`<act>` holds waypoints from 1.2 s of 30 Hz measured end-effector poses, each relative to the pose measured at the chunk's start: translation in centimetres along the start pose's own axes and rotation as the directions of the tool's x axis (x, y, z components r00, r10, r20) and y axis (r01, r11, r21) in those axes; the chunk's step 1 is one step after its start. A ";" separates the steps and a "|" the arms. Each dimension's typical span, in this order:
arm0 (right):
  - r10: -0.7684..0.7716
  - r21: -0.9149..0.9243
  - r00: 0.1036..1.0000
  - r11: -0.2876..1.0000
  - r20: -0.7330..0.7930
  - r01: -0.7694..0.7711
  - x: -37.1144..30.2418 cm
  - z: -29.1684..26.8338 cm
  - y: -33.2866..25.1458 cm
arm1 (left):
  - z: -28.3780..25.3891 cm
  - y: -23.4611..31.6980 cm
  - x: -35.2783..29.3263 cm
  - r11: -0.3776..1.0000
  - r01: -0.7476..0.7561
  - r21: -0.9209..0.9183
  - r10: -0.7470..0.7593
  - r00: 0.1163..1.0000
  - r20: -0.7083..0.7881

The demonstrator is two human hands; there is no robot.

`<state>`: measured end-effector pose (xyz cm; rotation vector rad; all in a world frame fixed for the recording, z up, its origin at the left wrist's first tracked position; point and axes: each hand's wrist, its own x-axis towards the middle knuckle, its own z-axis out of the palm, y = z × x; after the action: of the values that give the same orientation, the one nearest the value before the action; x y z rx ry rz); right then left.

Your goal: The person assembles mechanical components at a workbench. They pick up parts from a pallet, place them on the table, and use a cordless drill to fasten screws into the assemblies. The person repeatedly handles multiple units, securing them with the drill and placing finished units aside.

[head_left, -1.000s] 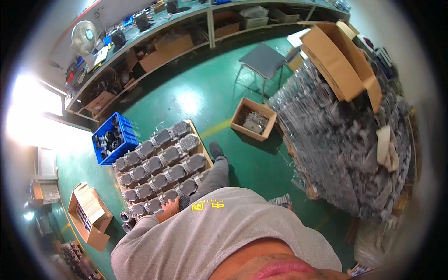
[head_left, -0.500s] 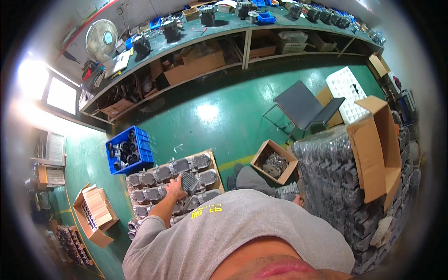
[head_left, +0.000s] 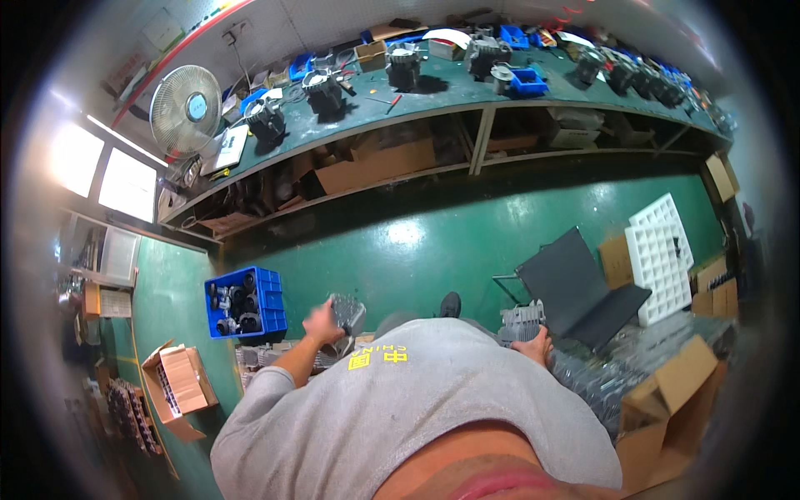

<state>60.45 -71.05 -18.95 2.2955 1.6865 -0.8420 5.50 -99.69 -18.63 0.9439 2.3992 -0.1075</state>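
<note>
My left hand (head_left: 320, 325) is closed on the edge of a grey finned metal housing (head_left: 348, 312), holding it up off the stacked rows. My right hand (head_left: 534, 344) grips another grey finned housing (head_left: 522, 317) by its lower side, with the fins facing up. Below my left forearm, more housings (head_left: 250, 357) lie in rows, mostly hidden by my arm and shirt. A blue crate (head_left: 271, 302) with black and silver round parts stands beyond my left hand.
A green workbench (head_left: 358, 117) with several motor-like units runs across the far side. A dark chair (head_left: 575, 279) stands at the right, beside a white grid tray (head_left: 661, 258). Plastic-wrapped stacks (head_left: 596, 379) and an open carton (head_left: 679, 392) are near right. Another carton (head_left: 179, 379) sits at left.
My left hand has lifted a housing off the rows. My right hand has come up with its housing into clearer view. My body has straightened, so the view shows more of the bench.
</note>
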 end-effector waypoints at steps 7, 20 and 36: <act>-0.098 0.086 0.995 0.991 -0.022 0.100 11.6 -5.0 -14.3 | -14.4 10.0 12.9 0.970 0.066 -0.232 -0.106 0.981 -0.163; -0.406 0.377 0.899 0.816 -0.165 0.438 25.8 -12.5 -44.7 | -33.5 20.1 48.1 0.911 -0.196 -0.363 0.039 0.917 -0.398; -0.661 0.533 0.692 0.488 -0.290 0.691 36.6 -17.0 -69.8 | -38.4 24.0 58.6 0.929 -0.165 -0.331 0.021 0.917 -0.398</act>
<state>9.30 -9.18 -11.28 1.8655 2.7483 -1.7246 -31.92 -35.94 -13.92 0.9704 2.5911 0.5924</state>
